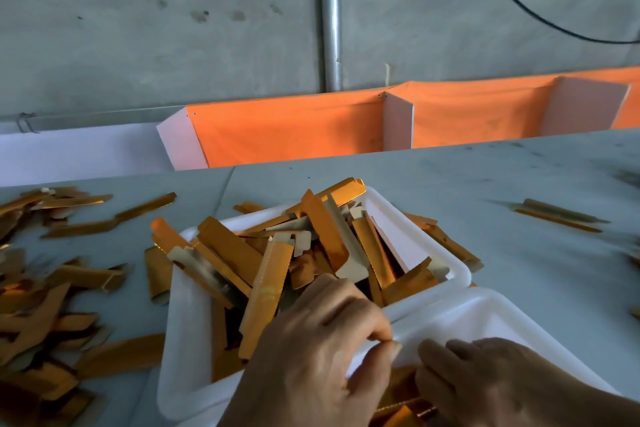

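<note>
smooth grey table [450, 184] lies bare beyond and right of the square white plastic tray [408, 229], with loose strips [86, 277] scattered to its left. the tray is heaped with glossy gold-orange card strips [263, 288], some poking over its rim. a second white tray [502, 315] butts its near corner. left hand [311, 350] pinches that second tray's rim; right hand [502, 388] curls just beside, its hold impossible to tell
</note>
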A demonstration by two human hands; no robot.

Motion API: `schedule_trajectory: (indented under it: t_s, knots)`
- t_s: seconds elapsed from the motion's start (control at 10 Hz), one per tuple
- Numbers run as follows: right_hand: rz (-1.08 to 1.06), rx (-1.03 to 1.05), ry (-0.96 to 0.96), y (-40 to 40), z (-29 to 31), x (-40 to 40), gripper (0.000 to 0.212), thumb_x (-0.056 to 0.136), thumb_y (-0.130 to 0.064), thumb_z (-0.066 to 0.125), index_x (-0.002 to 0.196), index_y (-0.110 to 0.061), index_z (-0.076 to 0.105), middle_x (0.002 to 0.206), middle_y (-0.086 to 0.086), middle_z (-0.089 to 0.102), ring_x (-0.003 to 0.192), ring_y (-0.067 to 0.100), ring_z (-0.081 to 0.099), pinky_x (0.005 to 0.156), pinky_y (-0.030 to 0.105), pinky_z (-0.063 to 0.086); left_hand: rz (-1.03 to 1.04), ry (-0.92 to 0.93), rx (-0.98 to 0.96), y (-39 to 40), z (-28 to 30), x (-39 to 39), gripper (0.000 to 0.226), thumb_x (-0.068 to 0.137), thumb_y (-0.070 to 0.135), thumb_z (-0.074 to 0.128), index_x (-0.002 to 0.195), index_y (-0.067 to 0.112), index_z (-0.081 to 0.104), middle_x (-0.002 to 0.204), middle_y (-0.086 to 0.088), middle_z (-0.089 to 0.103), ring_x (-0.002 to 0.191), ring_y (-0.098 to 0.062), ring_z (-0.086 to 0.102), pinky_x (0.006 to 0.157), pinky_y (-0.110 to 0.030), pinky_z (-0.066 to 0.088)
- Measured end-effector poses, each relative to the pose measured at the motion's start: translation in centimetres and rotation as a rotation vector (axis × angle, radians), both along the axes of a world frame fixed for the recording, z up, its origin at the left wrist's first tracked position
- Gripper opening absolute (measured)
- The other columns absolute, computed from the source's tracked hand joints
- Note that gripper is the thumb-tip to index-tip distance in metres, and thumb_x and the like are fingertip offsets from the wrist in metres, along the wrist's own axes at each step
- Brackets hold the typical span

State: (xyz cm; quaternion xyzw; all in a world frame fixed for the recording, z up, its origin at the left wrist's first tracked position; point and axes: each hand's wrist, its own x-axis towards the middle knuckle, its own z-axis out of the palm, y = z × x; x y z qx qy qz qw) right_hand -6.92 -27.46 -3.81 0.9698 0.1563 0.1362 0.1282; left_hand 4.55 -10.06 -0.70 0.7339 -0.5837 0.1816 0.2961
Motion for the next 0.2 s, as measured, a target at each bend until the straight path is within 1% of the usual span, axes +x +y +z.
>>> schedule_trajectory:
  t_s: [0.1, 0.2]
  knots:
    - [-0.057, 0.001, 0.081, -0.45, -0.68, 0.14, 0.059, 0.037, -0.055, 0.091, 0.082, -0.031, 0.062, 0.067, -0.017, 0.065, 0.043, -0.004, 0.055, 0.04, 0.012, 0.046, 0.013, 0.023, -0.001, 0.2, -0.27, -0.01, 0.018, 0.077, 0.039, 0.049, 0.068, 0.027, 0.061, 0.074, 0.018, 0.053, 0.076, 0.004, 0.049, 0.06, 0.005, 0.033]
    - [-0.035, 0.098, 0.038, 0.3, -0.34, -0.04, 0.04, 0.033, -0.04, 0.093, 0.065, -0.03, 0.072, 0.065, -0.013, 0.07, 0.041, -0.002, 0.058, 0.034, 0.015, 0.044, 0.0, 0.071, -0.034, 0.29, -0.29, 0.09, 0.018, 0.079, 0.038, 0.049, 0.071, 0.026, 0.06, 0.076, 0.018, 0.052, 0.075, 0.005, 0.049, 0.061, 0.003, 0.036]
